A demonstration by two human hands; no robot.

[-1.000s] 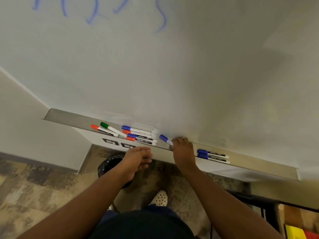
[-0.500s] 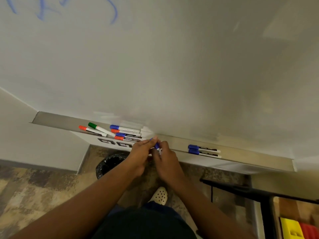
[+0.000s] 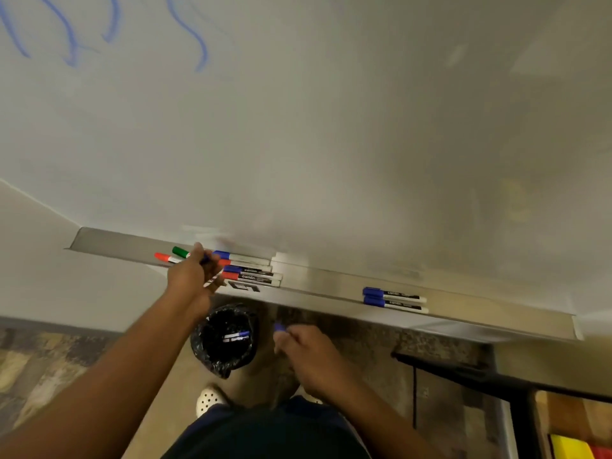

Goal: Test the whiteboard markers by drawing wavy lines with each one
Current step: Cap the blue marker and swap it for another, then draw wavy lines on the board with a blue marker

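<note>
Where the left hand (image 3: 192, 276) curls round a marker (image 3: 212, 276), motion blur hides most of the barrel; only a white stretch and a dark tip show. Right hand (image 3: 308, 352) pinches a blue cap (image 3: 278, 327) below the smooth metal tray (image 3: 331, 279). Capped markers (image 3: 251, 270) lie clustered on the tray's left part, two blue ones (image 3: 394, 299) well apart rightward. Blue wavy lines (image 3: 195, 38) run off the whiteboard (image 3: 331, 127) top. A black-lined bin (image 3: 225, 339) below holds discarded markers.
</note>
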